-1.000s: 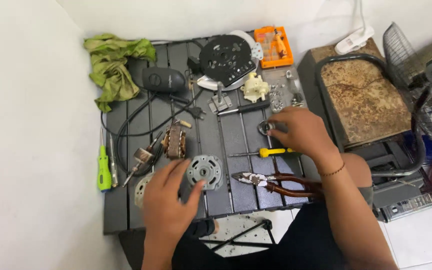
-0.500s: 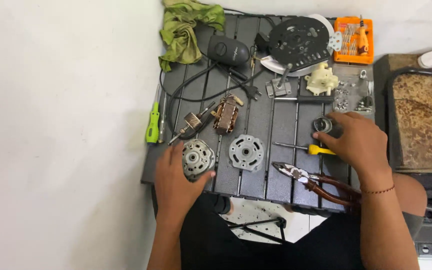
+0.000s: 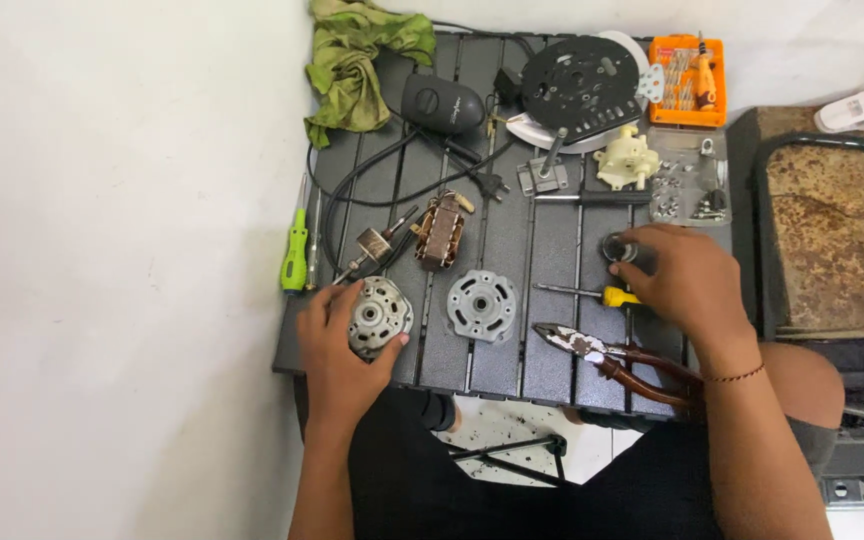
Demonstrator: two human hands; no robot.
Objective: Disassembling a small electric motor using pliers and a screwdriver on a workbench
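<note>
Clear tray holds small screws, orange case holds bits — left hand curled round motor end cover, right hand fingers closed over small round part.

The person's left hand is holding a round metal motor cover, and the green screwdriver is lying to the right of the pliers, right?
Not quite. The left hand does hold the round metal motor cover, but the green screwdriver lies at the far left edge of the table, well to the left of the pliers. The head view shows this.
</note>
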